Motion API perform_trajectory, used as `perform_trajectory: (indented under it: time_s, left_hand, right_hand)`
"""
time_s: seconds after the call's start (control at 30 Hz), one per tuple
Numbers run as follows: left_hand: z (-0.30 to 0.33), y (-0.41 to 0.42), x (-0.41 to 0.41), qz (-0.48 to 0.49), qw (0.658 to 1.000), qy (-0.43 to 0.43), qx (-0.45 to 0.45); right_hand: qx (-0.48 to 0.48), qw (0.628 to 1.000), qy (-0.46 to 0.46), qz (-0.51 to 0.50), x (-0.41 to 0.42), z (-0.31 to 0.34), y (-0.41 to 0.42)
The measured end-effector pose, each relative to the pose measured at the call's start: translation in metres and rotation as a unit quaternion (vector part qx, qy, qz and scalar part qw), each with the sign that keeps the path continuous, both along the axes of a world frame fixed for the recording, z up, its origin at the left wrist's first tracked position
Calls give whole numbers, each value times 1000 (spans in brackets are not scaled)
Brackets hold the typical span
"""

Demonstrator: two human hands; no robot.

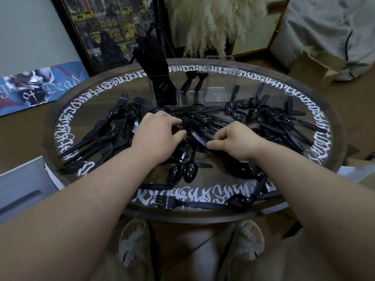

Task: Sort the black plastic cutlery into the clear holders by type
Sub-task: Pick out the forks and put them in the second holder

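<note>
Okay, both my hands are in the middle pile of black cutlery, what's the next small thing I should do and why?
Probably lift the right hand with the knife it pinches and carry it toward the clear holders. The left holder is packed with black pieces, the middle holds only a few, and the right one looks empty. The left hand could press on the tangled pile so nothing drags along.

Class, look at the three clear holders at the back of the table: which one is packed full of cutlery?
The left holder, crammed with upright black cutlery. The middle holder has only a few pieces, and the right holder looks empty.
</note>
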State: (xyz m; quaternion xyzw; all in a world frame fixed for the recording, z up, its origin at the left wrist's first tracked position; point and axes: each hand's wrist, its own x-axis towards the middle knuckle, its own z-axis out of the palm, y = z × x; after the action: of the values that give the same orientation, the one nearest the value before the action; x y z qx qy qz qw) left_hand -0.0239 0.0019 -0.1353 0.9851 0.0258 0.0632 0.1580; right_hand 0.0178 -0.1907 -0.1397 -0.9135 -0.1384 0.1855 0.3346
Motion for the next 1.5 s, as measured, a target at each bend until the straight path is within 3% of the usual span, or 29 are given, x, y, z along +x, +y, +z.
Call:
perform_trajectory:
  time_s: [0.17, 0.33, 0.47, 0.63, 0.7, 0.8, 0.97, 1.1, 1.3, 1.5]
  left_hand:
    - [0, -4, 8, 79, 980, 29, -178]
    - [4, -6, 7, 93, 964, 47, -246]
    - [6, -11, 3, 46, 917, 84, -387]
    - [5, -10, 4, 59, 879, 39, -472]
    - [5, -5, 8, 74, 870, 24, -486]
    - [3, 4, 9, 86, 860, 33, -502]
    - [-5, 12, 8, 64, 911, 46, -404]
    - [-4, 12, 6, 35, 934, 48, -352]
    - [-5, 16, 6, 44, 920, 40, -387]
    - [1, 20, 8, 58, 931, 22, -360]
  right_hand:
    - [67, 998, 7, -19, 2, -1, 3]
    - [99, 994, -5, -35, 1, 6, 10]
    - [149, 989, 17, -13, -3, 12, 18]
    - [135, 991, 4, 27, -3, 14, 26]
    - [94, 995, -25, 24, 0, 14, 24]
    - [-46, 994, -88, 41, 2, 14, 18]
    - [-213, 971, -54, 96, -2, 7, 14]
    - [-179, 978, -53, 98, -2, 4, 11]
    - [-128, 982, -106, 88, 5, 4, 3]
    - [-150, 978, -68, 125, 2, 16, -6]
